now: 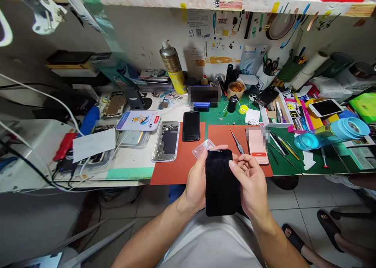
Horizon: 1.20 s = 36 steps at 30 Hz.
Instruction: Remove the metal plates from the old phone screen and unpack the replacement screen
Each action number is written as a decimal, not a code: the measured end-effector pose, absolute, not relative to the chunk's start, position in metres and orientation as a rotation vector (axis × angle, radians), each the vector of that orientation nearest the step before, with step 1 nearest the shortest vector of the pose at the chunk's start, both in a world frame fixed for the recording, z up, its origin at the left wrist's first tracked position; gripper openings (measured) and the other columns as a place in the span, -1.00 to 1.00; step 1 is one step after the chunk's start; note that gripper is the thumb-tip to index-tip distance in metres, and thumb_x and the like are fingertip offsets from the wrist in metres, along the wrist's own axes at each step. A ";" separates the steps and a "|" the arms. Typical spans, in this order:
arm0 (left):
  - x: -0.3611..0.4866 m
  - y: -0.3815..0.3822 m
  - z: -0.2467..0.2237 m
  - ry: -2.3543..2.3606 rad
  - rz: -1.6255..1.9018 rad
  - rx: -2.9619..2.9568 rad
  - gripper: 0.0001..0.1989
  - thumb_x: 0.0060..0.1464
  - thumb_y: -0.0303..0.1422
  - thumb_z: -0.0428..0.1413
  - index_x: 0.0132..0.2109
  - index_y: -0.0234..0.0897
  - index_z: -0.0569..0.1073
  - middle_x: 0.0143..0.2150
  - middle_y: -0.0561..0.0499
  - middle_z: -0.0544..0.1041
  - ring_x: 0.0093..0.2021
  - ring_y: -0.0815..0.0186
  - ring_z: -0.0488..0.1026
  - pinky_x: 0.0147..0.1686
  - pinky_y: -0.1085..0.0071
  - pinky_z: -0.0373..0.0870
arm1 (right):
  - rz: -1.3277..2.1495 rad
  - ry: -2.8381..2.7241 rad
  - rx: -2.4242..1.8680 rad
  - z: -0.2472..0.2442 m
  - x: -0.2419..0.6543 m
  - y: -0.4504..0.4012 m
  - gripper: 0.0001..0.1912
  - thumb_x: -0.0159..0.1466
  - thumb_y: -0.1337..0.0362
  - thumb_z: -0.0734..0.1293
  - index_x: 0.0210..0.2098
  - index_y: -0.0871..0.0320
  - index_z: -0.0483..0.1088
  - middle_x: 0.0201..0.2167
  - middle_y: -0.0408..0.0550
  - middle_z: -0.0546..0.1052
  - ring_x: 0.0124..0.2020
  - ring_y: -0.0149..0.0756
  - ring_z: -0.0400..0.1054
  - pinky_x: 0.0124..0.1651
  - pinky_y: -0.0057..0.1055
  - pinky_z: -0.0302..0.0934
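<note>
Left hand (pixel 195 180) and right hand (pixel 253 186) curl closed on opposite edges of a black phone (pixel 221 183), probably so its front is mostly free to see

Phone (pixel 221 185) between left hand (pixel 196 178) and right hand (pixel 253 183), tool (pixel 237 142) on mat (pixel 219 134) behind
</note>
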<state>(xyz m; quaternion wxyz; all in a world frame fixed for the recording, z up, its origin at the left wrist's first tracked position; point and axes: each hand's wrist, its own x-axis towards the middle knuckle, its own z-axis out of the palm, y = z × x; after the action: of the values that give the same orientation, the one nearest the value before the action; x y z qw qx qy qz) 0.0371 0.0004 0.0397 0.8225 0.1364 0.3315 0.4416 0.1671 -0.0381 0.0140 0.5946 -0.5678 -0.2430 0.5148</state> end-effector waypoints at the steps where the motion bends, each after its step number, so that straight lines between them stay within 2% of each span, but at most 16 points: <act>1: 0.037 0.000 0.039 0.710 0.939 0.286 -0.51 0.44 -0.02 -0.01 0.17 -0.30 0.56 0.04 -0.21 0.69 0.08 0.02 0.63 0.11 0.15 0.53 | 1.200 -0.559 -1.314 0.015 0.167 -0.037 -0.59 0.17 0.04 0.61 -0.15 0.06 0.44 -0.29 -0.20 0.43 -0.27 -0.39 0.29 -0.17 -0.44 0.23; 8: 0.036 0.003 0.035 0.674 0.949 0.229 -0.55 0.40 -0.02 0.04 0.11 -0.26 0.56 0.07 -0.23 0.67 0.03 -0.02 0.64 0.09 0.04 0.54 | 1.298 -0.542 -1.269 0.016 0.162 -0.058 -0.62 0.22 0.10 0.59 -0.06 0.01 0.45 -0.24 -0.19 0.40 -0.26 -0.39 0.29 -0.16 -0.47 0.25; 16: 0.035 0.011 0.040 0.665 0.955 0.138 -0.59 0.39 -0.05 0.02 0.05 -0.27 0.55 -0.09 -0.18 0.67 -0.26 0.17 0.61 -0.13 0.20 0.57 | 1.381 -0.519 -1.307 0.011 0.159 -0.091 -0.58 0.24 0.10 0.59 0.02 -0.03 0.46 -0.20 -0.17 0.38 -0.22 -0.40 0.29 -0.10 -0.51 0.28; 19: 0.033 0.014 0.038 0.697 0.964 0.137 -0.58 0.40 -0.06 0.02 0.07 -0.28 0.55 -0.07 -0.20 0.67 -0.26 0.17 0.62 -0.18 0.23 0.56 | 1.403 -0.502 -1.315 0.009 0.160 -0.100 -0.56 0.23 0.11 0.60 0.04 -0.03 0.46 -0.21 -0.17 0.38 -0.19 -0.39 0.31 -0.07 -0.52 0.29; 25: 0.031 0.015 0.034 0.708 0.981 0.153 -0.56 0.42 -0.06 -0.02 0.09 -0.29 0.56 -0.04 -0.22 0.68 -0.21 0.13 0.63 -0.14 0.19 0.57 | 1.429 -0.508 -1.366 0.007 0.162 -0.111 -0.54 0.21 0.09 0.61 0.04 -0.01 0.47 -0.20 -0.13 0.42 -0.13 -0.34 0.38 -0.03 -0.49 0.33; 30: 0.029 0.019 0.030 0.723 1.002 0.181 -0.55 0.41 -0.05 0.02 0.09 -0.31 0.56 -0.05 -0.21 0.68 -0.21 0.17 0.63 -0.13 0.26 0.56 | 1.386 -0.596 -1.397 0.009 0.169 -0.117 -0.55 0.24 0.09 0.57 0.07 -0.01 0.48 -0.17 -0.06 0.50 -0.14 -0.26 0.46 -0.07 -0.40 0.40; 33: 0.028 0.022 0.027 0.744 0.987 0.172 -0.54 0.40 -0.03 0.02 0.11 -0.31 0.56 -0.05 -0.21 0.69 -0.24 0.14 0.65 -0.17 0.24 0.56 | 1.154 -0.891 -1.443 0.008 0.174 -0.120 -0.91 0.39 0.21 0.43 -0.11 0.02 0.53 -0.19 -0.01 0.56 -0.15 -0.22 0.49 -0.09 -0.33 0.40; 34: 0.028 0.022 0.027 0.742 0.985 0.166 -0.53 0.40 -0.02 0.02 0.12 -0.30 0.56 -0.05 -0.21 0.69 -0.24 0.14 0.65 -0.17 0.23 0.57 | 1.028 -1.032 -1.446 0.008 0.175 -0.121 -0.95 0.41 0.28 0.39 -0.20 0.03 0.52 -0.21 -0.02 0.58 -0.15 -0.21 0.49 -0.09 -0.31 0.39; 36: 0.028 0.022 0.025 0.719 0.985 0.158 -0.53 0.42 -0.03 0.01 0.13 -0.30 0.55 -0.04 -0.21 0.69 -0.23 0.14 0.65 -0.16 0.22 0.57 | 0.782 -1.303 -1.399 0.007 0.177 -0.125 -0.83 0.39 0.43 0.34 -0.28 0.04 0.49 -0.21 -0.03 0.62 -0.14 -0.19 0.49 -0.06 -0.24 0.37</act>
<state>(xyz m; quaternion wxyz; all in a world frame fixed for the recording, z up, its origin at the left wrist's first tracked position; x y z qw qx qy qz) 0.0283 0.0224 0.0254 0.8169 0.0741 0.3374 0.4619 0.1775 -0.1247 0.0071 0.5127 -0.5816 -0.5416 0.3250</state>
